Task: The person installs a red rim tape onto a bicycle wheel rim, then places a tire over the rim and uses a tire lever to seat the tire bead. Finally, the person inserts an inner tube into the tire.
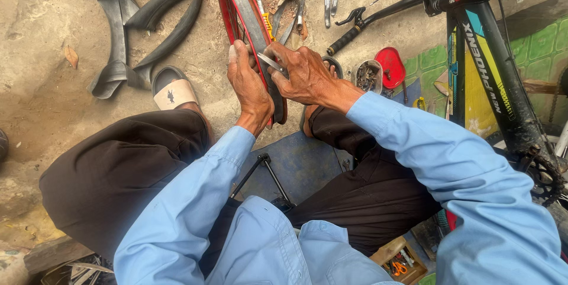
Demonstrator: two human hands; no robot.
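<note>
Two hands clamp the red tyre (245,25): left hand (248,84) flat against it, right hand (305,75) pressing a metal lever (271,62).

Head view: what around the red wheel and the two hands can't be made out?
- Red wheel: lower part hidden behind left hand and right hand.
- Metal tool: far end covered by right hand's fingers.
- Bicycle: cut off by right edge.
- Small tin: contents too small.
</note>
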